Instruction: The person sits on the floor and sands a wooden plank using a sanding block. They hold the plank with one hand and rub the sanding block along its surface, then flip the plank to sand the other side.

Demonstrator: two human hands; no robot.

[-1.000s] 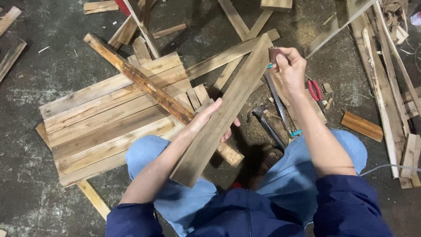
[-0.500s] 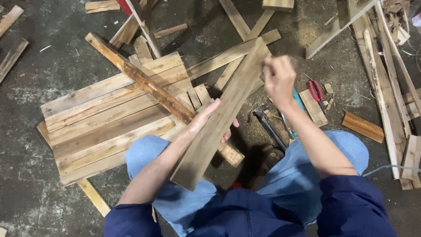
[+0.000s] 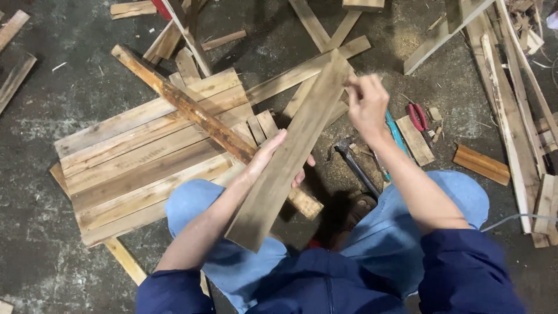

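My left hand [image 3: 266, 158] grips a long weathered wooden plank [image 3: 290, 151] near its middle, fingers curled under its right edge. The plank slants up and away over my knees, and its far end reaches my right hand [image 3: 366, 104]. That hand is blurred with its fingers curled, right beside the plank's upper end. I cannot tell whether it holds anything. A slim teal-handled tool [image 3: 395, 134] lies on the floor just under my right wrist.
A panel of joined pale boards [image 3: 139, 157] lies on the concrete at left, crossed by a dark reddish beam [image 3: 186, 107]. A hammer [image 3: 351, 166], red-handled pliers [image 3: 417, 116] and a short block [image 3: 481, 164] lie at right. Long slats [image 3: 511, 116] are piled at far right.
My right hand has lifted off the floor beside the teal tool and moved left to the plank's upper end. The plank and my left hand have barely shifted.
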